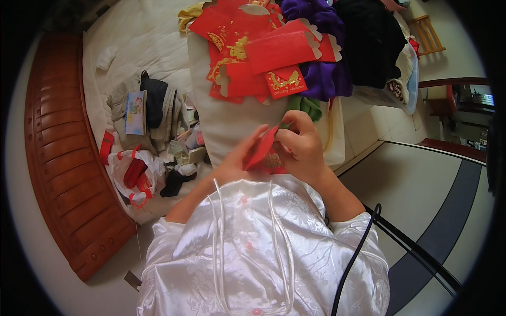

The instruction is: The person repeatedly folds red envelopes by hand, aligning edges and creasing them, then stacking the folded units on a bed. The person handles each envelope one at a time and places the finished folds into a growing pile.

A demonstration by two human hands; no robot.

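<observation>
A red paper envelope [262, 149] is held up close to my body, tilted between both hands. My left hand [242, 152], blurred, supports its left side. With thumb and bent fingers my right hand [301, 142] pinches its upper right edge. Beneath it more red paper with gold print [273, 162] shows, partly hidden by my hands. Beyond them a heap of red envelopes [282, 49], several with gold designs and some with pale open flaps, lies on a cream padded surface [221, 130]. A small red card with gold print [286, 82] rests at the heap's near edge.
Purple cloth [326, 79], green cloth [306, 107] and black cloth [369, 39] lie to the right of the heap. On the bed [150, 43] are folded clothes [166, 104], a booklet [135, 112] and a plastic bag [136, 173]. A brown headboard [63, 150] borders the left; a black cable [355, 256] hangs at right.
</observation>
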